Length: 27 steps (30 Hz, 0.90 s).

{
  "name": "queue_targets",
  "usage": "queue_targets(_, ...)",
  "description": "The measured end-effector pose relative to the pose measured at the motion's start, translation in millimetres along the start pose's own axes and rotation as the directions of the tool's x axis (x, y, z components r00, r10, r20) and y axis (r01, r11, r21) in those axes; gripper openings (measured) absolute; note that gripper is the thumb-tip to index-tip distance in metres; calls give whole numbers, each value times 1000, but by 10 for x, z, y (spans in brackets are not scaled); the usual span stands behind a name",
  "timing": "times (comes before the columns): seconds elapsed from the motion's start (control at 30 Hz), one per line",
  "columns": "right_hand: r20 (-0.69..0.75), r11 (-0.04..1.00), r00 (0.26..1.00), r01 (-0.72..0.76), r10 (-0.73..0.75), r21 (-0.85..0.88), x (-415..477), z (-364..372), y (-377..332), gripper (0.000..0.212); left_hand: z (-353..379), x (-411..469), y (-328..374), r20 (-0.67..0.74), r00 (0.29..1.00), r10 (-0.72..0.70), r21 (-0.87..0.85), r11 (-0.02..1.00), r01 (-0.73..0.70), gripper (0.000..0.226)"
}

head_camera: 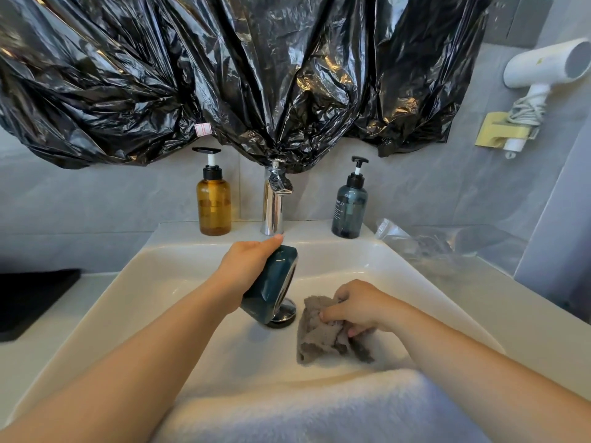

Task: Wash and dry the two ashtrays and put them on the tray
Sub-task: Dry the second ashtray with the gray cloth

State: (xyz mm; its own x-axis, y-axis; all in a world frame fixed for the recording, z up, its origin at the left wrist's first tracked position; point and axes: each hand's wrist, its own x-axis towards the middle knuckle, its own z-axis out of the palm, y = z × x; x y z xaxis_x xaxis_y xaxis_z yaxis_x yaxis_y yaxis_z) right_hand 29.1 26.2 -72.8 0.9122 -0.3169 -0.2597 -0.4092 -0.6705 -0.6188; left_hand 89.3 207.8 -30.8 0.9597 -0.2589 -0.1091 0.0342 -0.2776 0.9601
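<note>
Over the sink (192,266), my left hand (246,260) grips a dark green ashtray (271,282), tipped on edge over the drain (286,314) at centre frame; I cannot tell if they touch. At 4 o'clock from it, my right hand (358,306) bunches a grey cloth (319,334) in curled fingers on the basin floor. The tap (273,206) stands at 12 o'clock between an amber bottle (214,203) and a blue bottle (350,206). A white towel (303,410) lies along the rim at 6 o'clock; a black tray (32,298) sits on the table at 9 o'clock.
</note>
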Motion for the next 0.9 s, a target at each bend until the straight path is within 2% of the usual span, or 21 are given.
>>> queue_targets(0.07, -71, 981, 997, 42, -29, 190, -76, -110, 32, 22, 7, -62, 15, 25, 999, 34, 42, 998, -36, 35)
queue_targets(0.13, -152, 956, 987, 101, -60, 275, -213, -267, 32, 21, 22, -146, 47, 29, 998, 61, 80, 995, -64, 32)
queue_targets(0.33, -388, 880, 910, 300, -147, 369, -779, -764, 94, 23, 67, -597, 236, -11, 979, 203, 123, 972, -200, 34)
queue_targets(0.4, -478, 866, 868, 337, -134, 370, -978, -884, 175, 32, 94, -818, 309, -9, 966, 258, 149, 956, -254, 35)
queue_targets(0.47, -565, 881, 819, 336, -99, 333, -1202, -991, 269, 41, 132, -1066, 388, -9, 948, 319, 172, 934, -313, 36)
queue_targets(0.6, -650, 914, 757, 310, -71, 262, -1645, -1144, 551, 43, 214, -1572, 518, 7, 903, 429, 224, 880, -420, 36)
queue_targets(0.7, -660, 953, 750, 229, -41, 200, -1951, -1094, 818, 37, 310, -1912, 485, 35, 871, 490, 277, 833, -479, 37)
queue_targets(0.9, -636, 987, 772, 98, 7, 129, -2397, -805, 1336, 39, 593, -2472, 246, 109, 822, 558, 358, 750, -557, 35)
